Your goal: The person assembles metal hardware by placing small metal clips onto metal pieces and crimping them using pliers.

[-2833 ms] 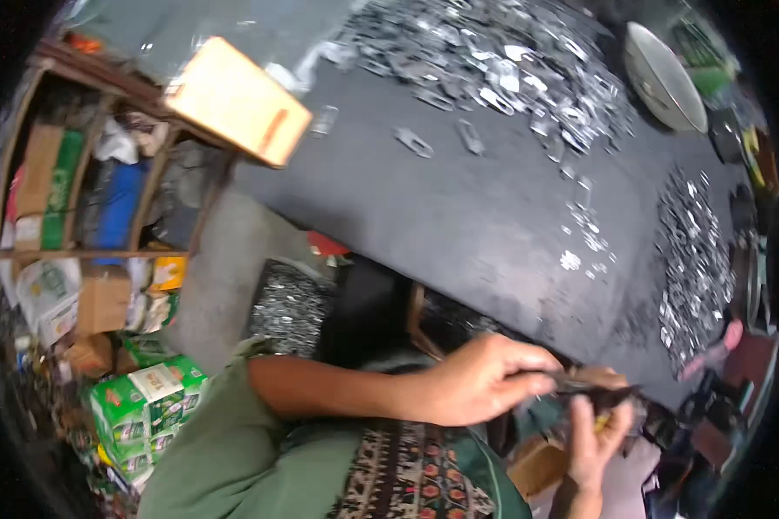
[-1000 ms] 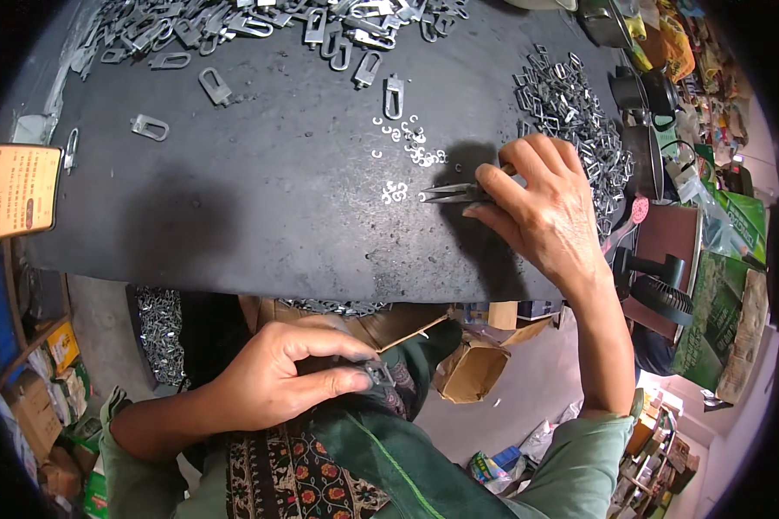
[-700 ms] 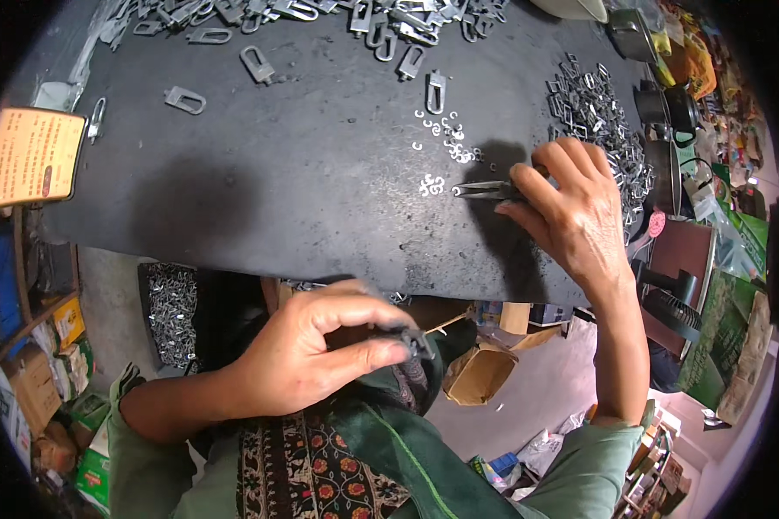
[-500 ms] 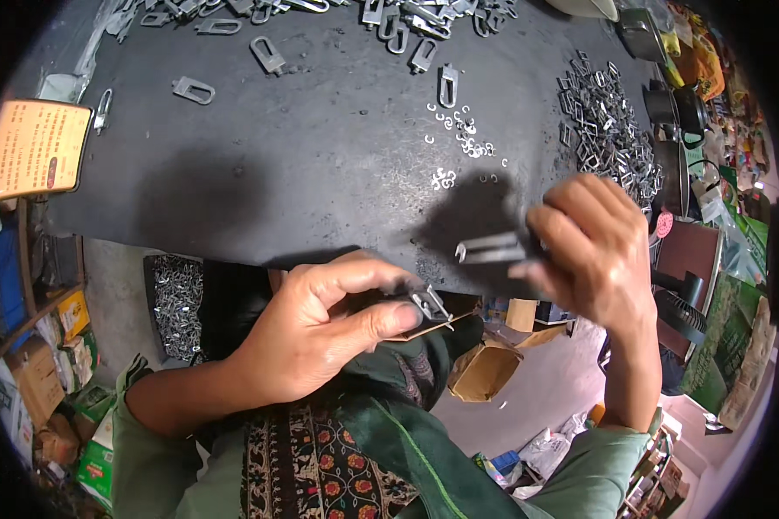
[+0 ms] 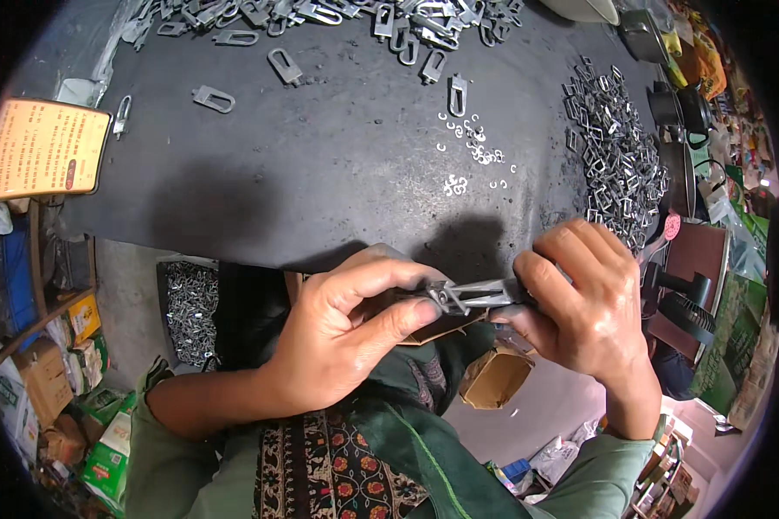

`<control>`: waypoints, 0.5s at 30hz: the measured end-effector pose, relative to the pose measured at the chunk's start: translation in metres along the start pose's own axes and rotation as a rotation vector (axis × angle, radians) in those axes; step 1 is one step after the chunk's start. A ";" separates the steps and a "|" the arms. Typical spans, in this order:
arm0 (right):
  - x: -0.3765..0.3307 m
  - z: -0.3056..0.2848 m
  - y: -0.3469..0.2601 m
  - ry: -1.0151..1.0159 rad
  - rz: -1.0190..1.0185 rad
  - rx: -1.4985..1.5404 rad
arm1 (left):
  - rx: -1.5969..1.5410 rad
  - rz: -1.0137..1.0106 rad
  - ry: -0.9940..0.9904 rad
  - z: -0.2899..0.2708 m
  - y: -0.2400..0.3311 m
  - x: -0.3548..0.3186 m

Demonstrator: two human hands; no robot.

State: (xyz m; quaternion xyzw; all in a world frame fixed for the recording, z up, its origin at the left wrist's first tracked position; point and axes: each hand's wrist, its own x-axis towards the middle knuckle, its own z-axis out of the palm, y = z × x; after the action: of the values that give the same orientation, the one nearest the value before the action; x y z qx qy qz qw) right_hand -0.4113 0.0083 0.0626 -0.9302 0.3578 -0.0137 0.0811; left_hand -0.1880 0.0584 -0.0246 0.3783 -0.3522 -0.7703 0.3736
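Note:
My left hand (image 5: 342,333) pinches a small grey metal frame part (image 5: 444,297) between thumb and index finger, just beyond the table's near edge. My right hand (image 5: 589,307) is closed round a long two-pronged metal piece (image 5: 489,292), whose kind I cannot make out. Its tips meet the small part at my left fingertips. The right fingers hide its other end. Beyond my hands, small silvery C-shaped clips (image 5: 486,156) lie scattered on the dark table (image 5: 320,164).
Loop-ended metal parts (image 5: 312,12) are heaped along the far edge, with several strays nearer. A pile of small metal frames (image 5: 619,147) lies at the right. A lit tablet (image 5: 48,149) stands at the left. Below are a container of metal parts (image 5: 190,307) and a cardboard box (image 5: 498,378).
My right hand has moved left and down, bringing the two-pronged piece from apart to against the small metal part. My left hand keeps its pinch. The view has shifted slightly.

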 end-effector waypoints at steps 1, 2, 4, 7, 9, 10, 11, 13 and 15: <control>-0.001 0.001 -0.002 0.001 0.017 -0.001 | 0.039 0.057 0.013 0.000 -0.003 0.001; -0.002 0.003 -0.004 0.002 0.015 -0.001 | 0.078 0.113 0.025 0.000 -0.004 0.001; -0.006 0.007 -0.005 0.020 0.048 -0.004 | 0.120 0.061 0.021 -0.001 -0.002 0.003; -0.005 0.007 -0.008 0.000 0.052 -0.010 | 0.194 0.119 -0.004 -0.005 -0.005 0.006; -0.007 0.007 -0.012 -0.008 0.077 0.013 | 0.228 0.104 -0.029 -0.007 -0.003 0.005; -0.009 0.008 -0.014 -0.016 0.101 0.035 | 0.234 0.107 -0.024 -0.006 0.000 0.004; -0.011 0.007 -0.016 -0.008 0.095 0.038 | 0.222 0.076 -0.038 -0.005 0.003 0.001; -0.012 0.010 -0.018 -0.017 0.095 0.068 | 0.152 0.017 -0.025 -0.002 0.008 -0.007; -0.019 0.010 -0.025 -0.024 0.084 0.099 | 0.676 0.202 -0.140 -0.015 0.017 -0.010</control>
State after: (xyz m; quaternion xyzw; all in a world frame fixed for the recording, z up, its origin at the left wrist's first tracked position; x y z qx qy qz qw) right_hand -0.4083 0.0405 0.0577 -0.9092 0.3946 -0.0167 0.1316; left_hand -0.1653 0.0549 -0.0145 0.3899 -0.6475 -0.5935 0.2766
